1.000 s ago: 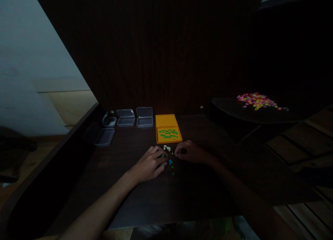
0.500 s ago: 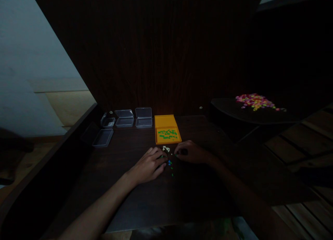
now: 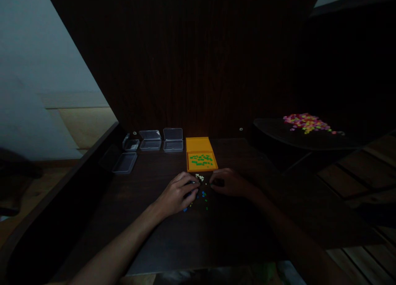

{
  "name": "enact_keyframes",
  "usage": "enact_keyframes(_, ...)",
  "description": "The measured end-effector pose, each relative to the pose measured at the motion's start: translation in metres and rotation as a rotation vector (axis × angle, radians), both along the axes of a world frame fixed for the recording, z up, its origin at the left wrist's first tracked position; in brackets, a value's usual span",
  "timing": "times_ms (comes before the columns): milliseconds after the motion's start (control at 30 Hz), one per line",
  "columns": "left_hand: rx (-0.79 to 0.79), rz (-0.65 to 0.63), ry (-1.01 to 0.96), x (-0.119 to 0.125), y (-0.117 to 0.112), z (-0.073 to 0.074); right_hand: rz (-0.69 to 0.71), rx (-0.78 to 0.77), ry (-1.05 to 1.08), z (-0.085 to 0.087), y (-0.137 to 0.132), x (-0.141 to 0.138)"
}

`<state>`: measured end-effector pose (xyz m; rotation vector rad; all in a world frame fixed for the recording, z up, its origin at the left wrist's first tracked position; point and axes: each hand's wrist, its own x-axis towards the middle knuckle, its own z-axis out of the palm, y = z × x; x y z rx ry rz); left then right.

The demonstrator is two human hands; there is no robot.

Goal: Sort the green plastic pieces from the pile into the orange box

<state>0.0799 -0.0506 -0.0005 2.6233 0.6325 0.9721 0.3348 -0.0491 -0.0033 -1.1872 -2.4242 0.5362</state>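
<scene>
My left hand (image 3: 179, 193) rests palm down on the dark table, fingers bent and a gap between thumb and forefinger. Small blue pieces (image 3: 185, 210) and a yellow piece (image 3: 191, 204) show by its thumb; others are partly hidden under the fingers. My right hand (image 3: 229, 182) is low over the table, thumb and fingertips pinched together; what lies between them is too dark to make out. Between the hands lie small white pieces (image 3: 199, 177), blue bits (image 3: 203, 194) and green bits (image 3: 206, 208). Just beyond, an open yellow case (image 3: 201, 169) holds several green pieces (image 3: 201, 159).
Open clear plastic boxes (image 3: 173, 145) stand along the back left, with another clear box (image 3: 125, 163) nearer the side panel (image 3: 77, 169). At the right, a dark raised shelf (image 3: 272, 132) bears a heap of pink, red and yellow pieces (image 3: 309, 122). A tall dark panel (image 3: 185, 70) rises behind.
The view has shifted slightly. My left hand has moved a little left over the pieces, and blue and yellow ones now show by its thumb. A green bit at my right fingertips is no longer visible.
</scene>
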Motion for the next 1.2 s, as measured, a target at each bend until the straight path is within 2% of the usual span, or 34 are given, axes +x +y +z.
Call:
enact_keyframes(233, -0.003, 0.044, -0.154, -0.002, 0.002, -0.001, -0.006, -0.012, -0.005, 0.001, 0.0, -0.002)
enact_keyframes(400, 0.0, 0.048, -0.177, -0.003, 0.004, -0.002, 0.026, -0.084, 0.15, 0.006, 0.002, 0.0)
enact_keyframes(500, -0.019, 0.04, -0.186, -0.002, 0.003, -0.003, -0.071, -0.144, 0.256, 0.01, 0.01, 0.004)
enact_keyframes(633, -0.052, 0.033, -0.214, -0.001, 0.002, -0.003, -0.208, -0.126, 0.315, 0.017, 0.028, 0.008)
enact_keyframes(767, -0.062, 0.029, -0.206, 0.0, 0.001, -0.003, -0.218, -0.082, 0.233, 0.019, 0.049, 0.008)
enact_keyframes(933, -0.057, 0.029, -0.167, 0.001, 0.0, -0.002, -0.173, -0.026, 0.086, 0.011, 0.069, 0.005)
enact_keyframes(1200, -0.076, 0.022, -0.164, 0.0, -0.001, 0.0, -0.196, 0.021, 0.004, 0.0, 0.081, -0.001)
